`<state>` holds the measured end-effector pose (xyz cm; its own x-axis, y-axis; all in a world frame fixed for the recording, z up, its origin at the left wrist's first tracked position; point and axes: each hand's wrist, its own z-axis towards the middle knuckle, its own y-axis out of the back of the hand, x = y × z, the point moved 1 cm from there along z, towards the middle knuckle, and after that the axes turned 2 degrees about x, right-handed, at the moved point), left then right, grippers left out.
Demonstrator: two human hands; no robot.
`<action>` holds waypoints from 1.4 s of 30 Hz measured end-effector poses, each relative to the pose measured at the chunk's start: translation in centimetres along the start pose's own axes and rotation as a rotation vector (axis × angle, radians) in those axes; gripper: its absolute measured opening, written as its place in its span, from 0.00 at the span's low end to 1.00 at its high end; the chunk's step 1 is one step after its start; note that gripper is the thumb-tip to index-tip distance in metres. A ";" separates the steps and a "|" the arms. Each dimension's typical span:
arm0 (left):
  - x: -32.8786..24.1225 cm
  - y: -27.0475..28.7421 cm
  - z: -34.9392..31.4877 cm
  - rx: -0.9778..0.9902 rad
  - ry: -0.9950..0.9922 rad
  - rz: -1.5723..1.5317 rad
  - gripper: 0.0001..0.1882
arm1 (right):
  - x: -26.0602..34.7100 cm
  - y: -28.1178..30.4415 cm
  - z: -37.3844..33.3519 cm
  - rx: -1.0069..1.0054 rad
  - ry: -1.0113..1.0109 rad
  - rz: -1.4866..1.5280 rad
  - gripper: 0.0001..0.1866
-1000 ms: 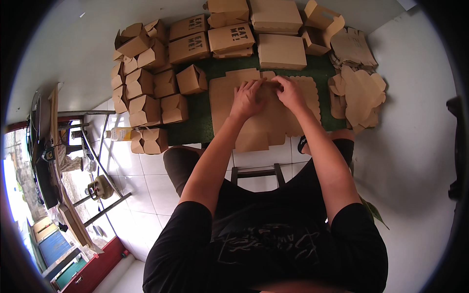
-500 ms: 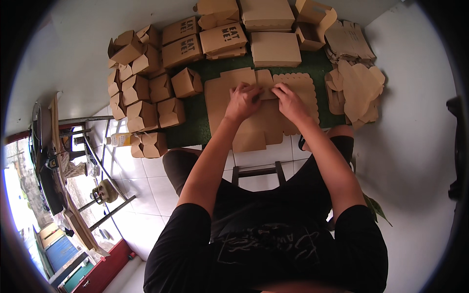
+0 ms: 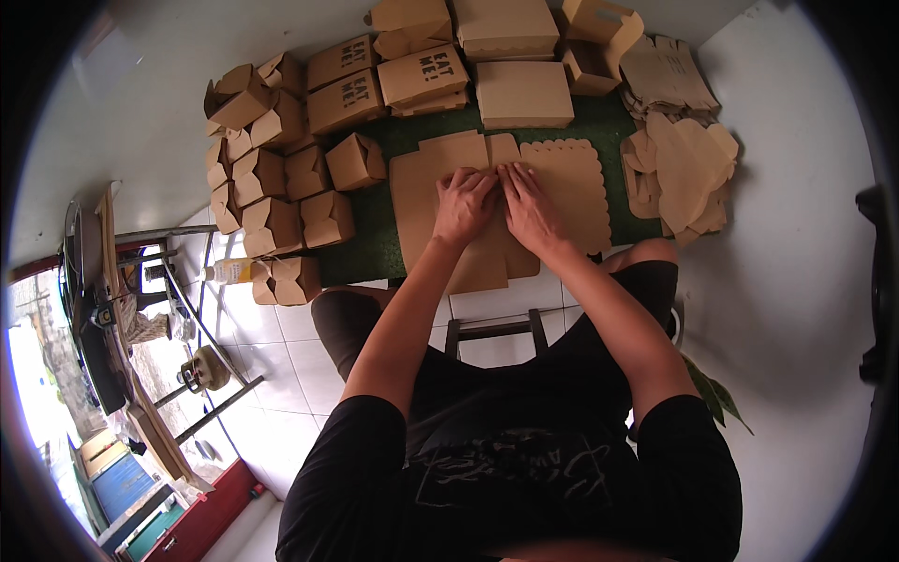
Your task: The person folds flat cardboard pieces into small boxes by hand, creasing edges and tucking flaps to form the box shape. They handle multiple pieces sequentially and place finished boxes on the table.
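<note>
cardboard sheet (image 3: 496, 239) lies flat in front of you on the green table (image 3: 365, 225), its near edge hanging a little past the table's edge on your side. its long axis runs left to right, with a wavy edge at the right end. larger boxes (image 3: 524, 94) line the far side, a bunch of small boxes (image 3: 262, 173) sits to your left, and a pile of flat cardboard (image 3: 688, 164) lies to your right. your left hand (image 3: 464, 206) and right hand (image 3: 532, 208) both rest on the sheet, equally near its middle, fingertips almost meeting. so it lies directly under your fingers, its long axis crossing the way they point. your left fingers are bent, tips down; whether they pinch anything, you cannot tell from above. your right fingers are stretched out close together, laid nearly flat, with no grip showing.
</note>
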<state>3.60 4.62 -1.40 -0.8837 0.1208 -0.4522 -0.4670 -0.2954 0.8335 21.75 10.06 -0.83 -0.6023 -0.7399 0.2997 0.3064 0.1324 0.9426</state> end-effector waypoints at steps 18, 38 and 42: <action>-2.7 -1.1 -1.4 0.016 0.098 0.190 0.27 | 0.1 -1.2 -1.1 0.030 -0.199 -0.106 0.35; -3.1 -0.4 -1.0 0.034 0.131 0.159 0.23 | 0.7 0.5 -0.7 0.025 -0.165 -0.164 0.33; -2.8 -0.3 -0.9 0.029 0.143 0.165 0.24 | -0.1 0.4 -1.4 0.028 -0.194 -0.172 0.34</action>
<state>6.26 3.52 -0.63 -0.9356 -0.0628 -0.3474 -0.3188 -0.2723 0.9078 22.94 9.25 -0.64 -0.7748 -0.6130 0.1548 0.1681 0.0363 0.9851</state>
